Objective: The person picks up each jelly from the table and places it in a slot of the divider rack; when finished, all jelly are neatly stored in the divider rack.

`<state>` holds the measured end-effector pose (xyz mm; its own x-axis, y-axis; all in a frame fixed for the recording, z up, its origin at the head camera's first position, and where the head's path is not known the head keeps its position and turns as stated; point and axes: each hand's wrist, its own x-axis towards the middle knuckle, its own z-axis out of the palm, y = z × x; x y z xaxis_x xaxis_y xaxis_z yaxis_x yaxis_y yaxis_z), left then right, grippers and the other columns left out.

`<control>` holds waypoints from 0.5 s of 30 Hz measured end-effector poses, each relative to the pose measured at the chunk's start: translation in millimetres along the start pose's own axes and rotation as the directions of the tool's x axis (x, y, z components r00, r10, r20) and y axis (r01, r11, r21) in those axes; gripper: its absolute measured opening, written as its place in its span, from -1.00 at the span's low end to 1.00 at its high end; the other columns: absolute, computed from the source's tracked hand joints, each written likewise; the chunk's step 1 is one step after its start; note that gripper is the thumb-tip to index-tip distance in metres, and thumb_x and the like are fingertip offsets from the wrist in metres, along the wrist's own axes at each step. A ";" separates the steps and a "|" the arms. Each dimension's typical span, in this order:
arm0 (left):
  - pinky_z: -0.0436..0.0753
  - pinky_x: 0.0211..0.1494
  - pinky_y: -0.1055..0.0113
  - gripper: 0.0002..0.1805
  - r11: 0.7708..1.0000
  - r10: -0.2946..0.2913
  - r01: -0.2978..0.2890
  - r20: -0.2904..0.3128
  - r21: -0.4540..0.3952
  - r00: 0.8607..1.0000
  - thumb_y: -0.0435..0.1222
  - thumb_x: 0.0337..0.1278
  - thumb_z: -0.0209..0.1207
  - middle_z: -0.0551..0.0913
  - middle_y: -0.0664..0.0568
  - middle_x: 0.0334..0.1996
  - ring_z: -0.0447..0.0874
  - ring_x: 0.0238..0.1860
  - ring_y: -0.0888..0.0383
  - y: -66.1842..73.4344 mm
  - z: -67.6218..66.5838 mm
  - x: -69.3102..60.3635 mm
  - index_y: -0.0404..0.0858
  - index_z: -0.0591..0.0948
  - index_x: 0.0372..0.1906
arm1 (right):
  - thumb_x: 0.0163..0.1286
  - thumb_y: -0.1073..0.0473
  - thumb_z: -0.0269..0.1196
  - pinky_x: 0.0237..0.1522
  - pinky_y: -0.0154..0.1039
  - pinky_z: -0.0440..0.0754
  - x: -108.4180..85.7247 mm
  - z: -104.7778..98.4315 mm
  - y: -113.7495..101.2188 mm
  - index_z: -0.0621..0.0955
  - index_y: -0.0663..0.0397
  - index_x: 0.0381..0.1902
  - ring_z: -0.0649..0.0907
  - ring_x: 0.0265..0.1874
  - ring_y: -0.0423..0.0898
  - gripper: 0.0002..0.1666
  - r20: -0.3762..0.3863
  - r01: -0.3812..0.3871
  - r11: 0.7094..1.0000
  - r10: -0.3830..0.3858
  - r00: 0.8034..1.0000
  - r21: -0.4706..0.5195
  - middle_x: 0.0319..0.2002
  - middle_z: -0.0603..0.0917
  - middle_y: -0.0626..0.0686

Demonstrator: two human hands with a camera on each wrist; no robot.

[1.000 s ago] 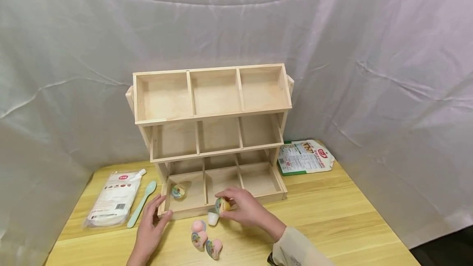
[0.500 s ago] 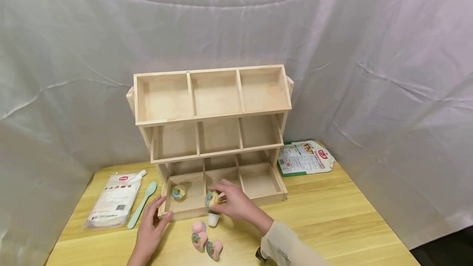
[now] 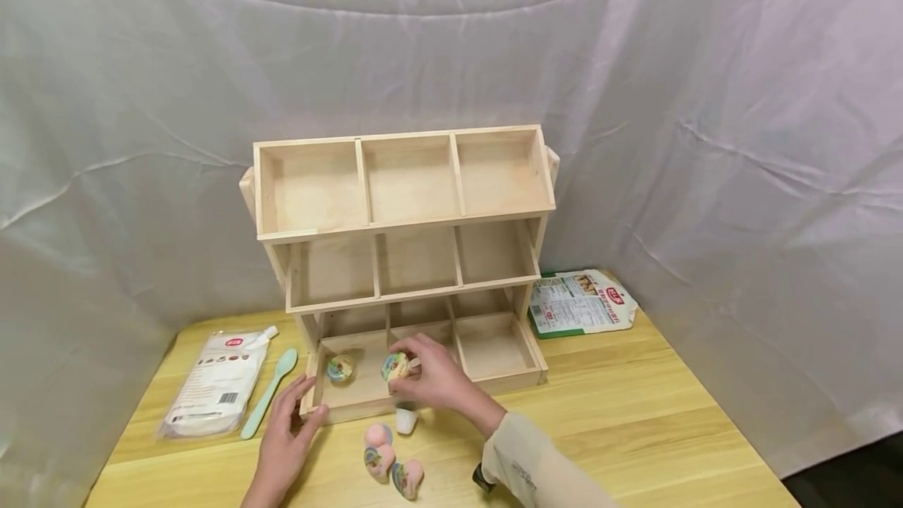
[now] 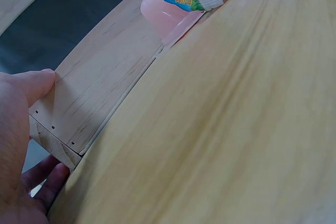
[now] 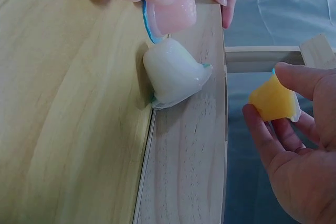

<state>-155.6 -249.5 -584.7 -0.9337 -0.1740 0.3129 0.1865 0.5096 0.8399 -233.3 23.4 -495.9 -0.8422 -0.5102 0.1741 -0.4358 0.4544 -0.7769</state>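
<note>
My right hand point(image 3: 443, 381) pinches a yellow jelly cup point(image 3: 395, 367) between thumb and fingers, its printed lid facing the head camera. It hovers over the bottom tier of a three-tier wooden display rack point(image 3: 426, 403), by the divider between left and middle compartments. Another yellow jelly cup point(image 3: 340, 368) lies in the bottom left compartment. At the rack's front left corner my left hand point(image 3: 285, 437) grips the wood, thumb on the front board and fingers round the side. A white jelly cup point(image 5: 173, 74) leans by the front board, beside three pink jelly cups point(image 3: 378, 462) on the table.
Left of the rack lie a white spouted pouch point(image 3: 219, 382) and a pale green spoon point(image 3: 270, 394). A green and white package point(image 3: 582, 302) lies at its right side. Grey cloth point(image 3: 437, 53) hangs behind and around the wooden table point(image 3: 635, 422).
My right hand has moved left and slightly up with the yellow jelly cup, from near the white cup to over the bottom tier. The left hand stays on the rack's corner.
</note>
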 end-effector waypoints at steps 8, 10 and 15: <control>0.23 0.15 0.87 -0.47 1.000 0.001 -0.001 -0.010 -0.002 1.000 -0.30 0.41 0.28 0.33 -0.20 0.50 0.09 0.30 0.67 1.1 -0.3 -0.8 -0.19 0.50 0.42 | 0.32 0.12 0.49 -0.09 -0.49 0.66 7.0 2.6 -3.1 0.61 0.00 0.28 0.66 -0.10 -0.21 -0.41 -0.007 -0.012 0.999 0.011 1.000 -0.051 0.07 0.57 0.01; 0.22 0.15 0.87 -0.47 1.000 -0.004 0.004 -0.009 0.000 1.000 -0.30 0.41 0.28 0.33 -0.19 0.50 0.09 0.30 0.67 1.4 -0.8 -0.8 -0.18 0.50 0.42 | 0.31 0.09 0.50 -0.09 -0.46 0.66 9.0 3.2 -3.6 0.61 0.01 0.27 0.66 -0.09 -0.20 -0.41 -0.015 -0.003 0.998 0.002 1.000 -0.069 0.09 0.58 0.01; 0.22 0.15 0.88 -0.46 1.000 -0.002 0.002 0.003 0.007 1.000 -0.28 0.42 0.28 0.32 -0.20 0.50 0.10 0.31 0.64 1.7 0.1 1.0 -0.18 0.49 0.43 | 0.27 0.05 0.53 -0.02 -0.41 0.65 14.9 5.2 -1.9 0.63 0.02 0.23 0.66 -0.04 -0.19 -0.40 -0.035 0.016 0.992 -0.021 0.999 -0.129 0.09 0.63 -0.01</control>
<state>-156.2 -248.7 -583.1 -0.9352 -0.1723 0.3094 0.1823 0.5149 0.8377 -243.4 11.1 -495.0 -0.8436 -0.4935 0.2118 -0.4868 0.5362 -0.6896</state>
